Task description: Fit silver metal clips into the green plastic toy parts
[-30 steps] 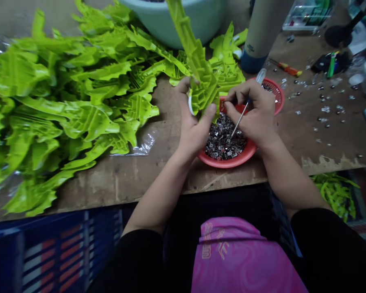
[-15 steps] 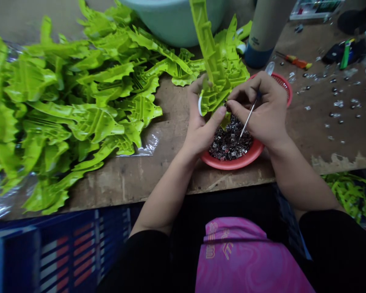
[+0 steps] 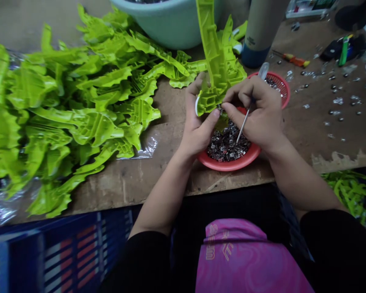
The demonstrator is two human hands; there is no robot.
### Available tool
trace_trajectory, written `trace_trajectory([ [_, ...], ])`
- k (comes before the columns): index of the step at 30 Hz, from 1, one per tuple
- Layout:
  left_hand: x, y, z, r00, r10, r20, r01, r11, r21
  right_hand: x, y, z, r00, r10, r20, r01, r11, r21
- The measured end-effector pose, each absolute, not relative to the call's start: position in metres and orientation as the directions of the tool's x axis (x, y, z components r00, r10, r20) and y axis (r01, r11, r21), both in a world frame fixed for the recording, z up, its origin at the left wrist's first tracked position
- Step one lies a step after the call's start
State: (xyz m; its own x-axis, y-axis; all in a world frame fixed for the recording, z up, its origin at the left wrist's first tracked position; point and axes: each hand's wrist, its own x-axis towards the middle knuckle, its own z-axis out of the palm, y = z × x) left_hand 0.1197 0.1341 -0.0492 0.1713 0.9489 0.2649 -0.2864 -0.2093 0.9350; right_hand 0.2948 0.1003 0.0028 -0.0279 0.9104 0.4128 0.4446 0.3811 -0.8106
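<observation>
On our left, a heap of lime-green pieces (image 3: 91, 126) covers much of the table (image 3: 131, 179). Next, our left hand (image 3: 197, 124) grips one lime-green part (image 3: 212, 61) upright above a red bowl (image 3: 228, 165) of small metal bits (image 3: 224, 146). Our right hand (image 3: 259, 108) grasps a screwdriver (image 3: 243, 127), its thumb and finger pinched by the part's lower edge; whether they hold a bit, we cannot tell. Farther right lies an orange-handled tool (image 3: 299, 62).
</observation>
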Motion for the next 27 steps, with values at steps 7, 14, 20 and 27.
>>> trace_trajectory([
  [7,0.121,0.132,-0.038,0.186,0.921,0.343,-0.354,-0.263,0.898,0.294,0.098,0.004,-0.030,0.908,0.419,0.471,0.382,-0.795],
  [14,0.121,0.133,-0.039,0.206,0.906,0.369,-0.347,-0.285,0.894,0.291,0.096,0.007,-0.025,0.907,0.421,0.445,0.388,-0.807],
  [20,0.122,0.130,-0.036,0.213,0.914,0.345,-0.308,-0.272,0.911,0.290,0.095,0.006,0.000,0.918,0.397,0.402,0.364,-0.840],
  [27,0.113,0.145,-0.063,0.311,0.813,0.492,-0.245,-0.432,0.868,0.289,0.102,0.002,0.021,0.902,0.432,0.274,0.410,-0.870],
])
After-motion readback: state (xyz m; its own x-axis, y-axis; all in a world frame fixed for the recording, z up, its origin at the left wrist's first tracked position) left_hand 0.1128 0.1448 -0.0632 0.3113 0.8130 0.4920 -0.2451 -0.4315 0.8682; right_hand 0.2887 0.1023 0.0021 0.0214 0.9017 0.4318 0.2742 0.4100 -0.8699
